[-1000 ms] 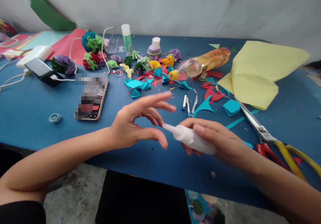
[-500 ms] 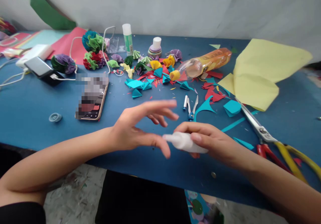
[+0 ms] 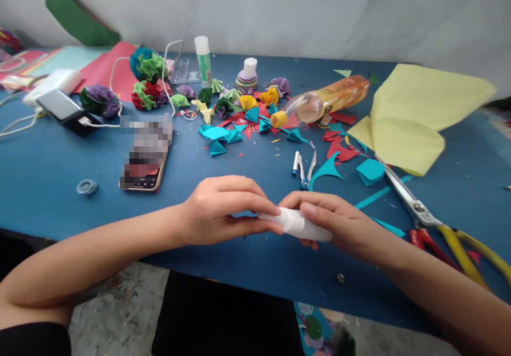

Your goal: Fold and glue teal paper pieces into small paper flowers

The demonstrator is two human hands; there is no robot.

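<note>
A white glue bottle (image 3: 297, 223) lies sideways above the table's front part, its nozzle pointing left. My right hand (image 3: 331, 215) is wrapped round the bottle's body. The fingers and thumb of my left hand (image 3: 231, 209) are closed on the nozzle end, hiding its tip. Just beyond my right hand lies a blue and silver compass (image 3: 305, 172). Large scissors (image 3: 419, 207) with red and yellow handles rest on the table to the right. A small round button-like disc (image 3: 340, 278) sits near the front edge.
A phone (image 3: 149, 159) and a small round cap (image 3: 87, 187) lie on the left. Cut and folded paper (image 3: 217, 133), a glue stick (image 3: 203, 60) and an orange plastic bottle (image 3: 323, 99) are behind the hands. Yellow paper (image 3: 415, 122) lies at right, a power bank (image 3: 54, 85) far left.
My left hand's fingers, spread around the nozzle before, have come together on it. My right hand has brought the bottle slightly left and levelled it.
</note>
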